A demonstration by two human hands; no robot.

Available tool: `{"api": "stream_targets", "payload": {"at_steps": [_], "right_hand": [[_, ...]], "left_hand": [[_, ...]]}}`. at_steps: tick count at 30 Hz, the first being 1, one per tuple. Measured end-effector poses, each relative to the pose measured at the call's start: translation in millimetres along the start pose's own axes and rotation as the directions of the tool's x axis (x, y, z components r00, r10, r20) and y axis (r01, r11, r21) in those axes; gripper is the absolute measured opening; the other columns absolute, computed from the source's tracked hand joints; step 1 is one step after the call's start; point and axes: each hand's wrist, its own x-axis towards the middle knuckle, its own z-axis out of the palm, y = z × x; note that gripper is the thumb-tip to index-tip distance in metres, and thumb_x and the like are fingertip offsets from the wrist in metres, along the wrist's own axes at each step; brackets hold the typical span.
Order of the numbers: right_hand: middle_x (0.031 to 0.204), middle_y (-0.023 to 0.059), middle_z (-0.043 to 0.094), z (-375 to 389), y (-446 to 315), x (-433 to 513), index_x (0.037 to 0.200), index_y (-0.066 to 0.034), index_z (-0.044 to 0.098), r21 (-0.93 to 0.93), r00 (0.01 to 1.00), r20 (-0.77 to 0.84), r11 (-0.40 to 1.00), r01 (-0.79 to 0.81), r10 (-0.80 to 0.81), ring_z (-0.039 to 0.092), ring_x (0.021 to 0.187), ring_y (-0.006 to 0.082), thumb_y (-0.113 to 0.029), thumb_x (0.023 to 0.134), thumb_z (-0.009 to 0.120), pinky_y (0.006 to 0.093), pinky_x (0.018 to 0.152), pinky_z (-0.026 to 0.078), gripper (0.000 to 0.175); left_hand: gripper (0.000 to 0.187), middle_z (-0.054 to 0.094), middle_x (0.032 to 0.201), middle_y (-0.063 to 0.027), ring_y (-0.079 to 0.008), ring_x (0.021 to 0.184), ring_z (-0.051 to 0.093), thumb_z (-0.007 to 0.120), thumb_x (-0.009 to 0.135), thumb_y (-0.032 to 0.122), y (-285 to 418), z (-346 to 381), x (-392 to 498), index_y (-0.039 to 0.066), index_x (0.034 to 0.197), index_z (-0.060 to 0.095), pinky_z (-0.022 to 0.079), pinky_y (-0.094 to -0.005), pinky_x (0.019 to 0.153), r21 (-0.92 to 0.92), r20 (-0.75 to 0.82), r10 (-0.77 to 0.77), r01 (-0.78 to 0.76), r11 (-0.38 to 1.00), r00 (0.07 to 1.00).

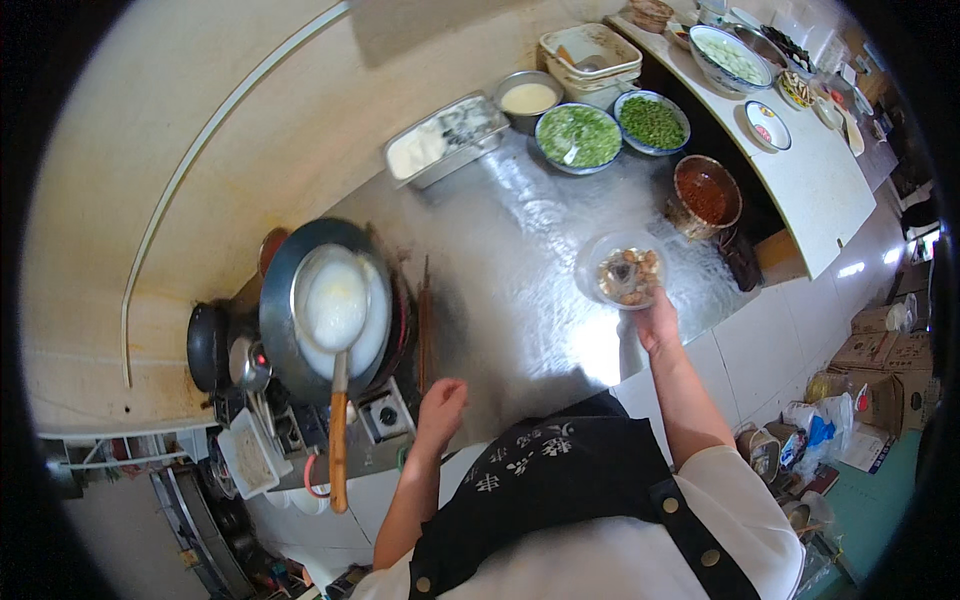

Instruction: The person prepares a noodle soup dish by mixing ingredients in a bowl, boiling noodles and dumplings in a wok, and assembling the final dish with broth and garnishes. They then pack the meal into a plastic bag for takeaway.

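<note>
My right hand (pixel 658 322) grips the near edge of a clear plastic bowl (pixel 587 274). Brown food pieces (pixel 641 264) lie around the bowl's bottom, above the right part of the steel worktop (pixel 495 262). Loosely curled, my left hand (pixel 442 409) is near the worktop's front edge with nothing visible in it. To its left, a large wok (pixel 276 300) on a burner contains white, milky liquid. Across the wok rests a round strainer or ladle with a wooden handle (pixel 339 450), which points toward me. A pair of long chopsticks (pixel 425 322) lies right of the wok.
Along the back stand a steel tray (pixel 450 171) of white food, a metal pot (pixel 499 94), and bowls of chopped greens (pixel 577 139) (pixel 652 122). A pot of red sauce (pixel 705 196) stands right. The white shelf (pixel 817 187) holds more bowls. A stove knob (pixel 388 415) is near my left hand.
</note>
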Motion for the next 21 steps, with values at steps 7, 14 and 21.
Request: {"api": "stream_targets", "payload": {"at_steps": [7,14,21], "right_hand": [[0.122,0.0173,0.064,10.8,-10.0,88.5,0.132,0.0047,0.056,-0.314,0.975,-0.216,0.942,-0.121,0.053,0.06,0.108,0.0269,-0.028,0.098,0.048,0.037,0.096,0.048,0.047],[0.122,0.0108,0.063,27.1,-25.5,120.9,0.143,-0.0097,0.042,-0.347,0.982,-0.104,0.919,-0.186,0.159,0.066,0.092,0.0183,-0.032,0.107,0.043,0.0313,0.064,0.057,0.043],[0.124,0.0119,0.061,44.2,-36.4,143.2,0.144,-0.0068,0.042,-0.414,0.983,-0.107,0.893,-0.179,0.148,0.066,0.089,0.0204,-0.029,0.106,0.045,0.0323,0.061,0.057,0.043]], "left_hand": [[0.042,0.07,0.094,-0.0152,-0.0307,0.086,0.068,0.066,0.097,0.032,183.8,154.3,170.0,0.004,0.127,0.058,0.053,-0.0398,0.08,0.389,0.058,0.358,-0.351,0.852,0.932],[0.045,0.07,0.091,-0.0211,-0.0337,0.089,0.071,0.062,0.099,0.03,270.6,267.5,307.2,-0.005,0.126,0.052,0.054,-0.0421,0.08,0.406,-0.024,0.457,-0.409,0.817,0.889],[0.018,0.063,0.076,-0.009,-0.0164,0.056,0.056,0.052,0.105,0.018,278.9,288.2,336.7,0.003,0.116,0.049,0.044,-0.0332,0.049,0.154,-0.047,0.265,-0.256,0.954,0.963]]}}
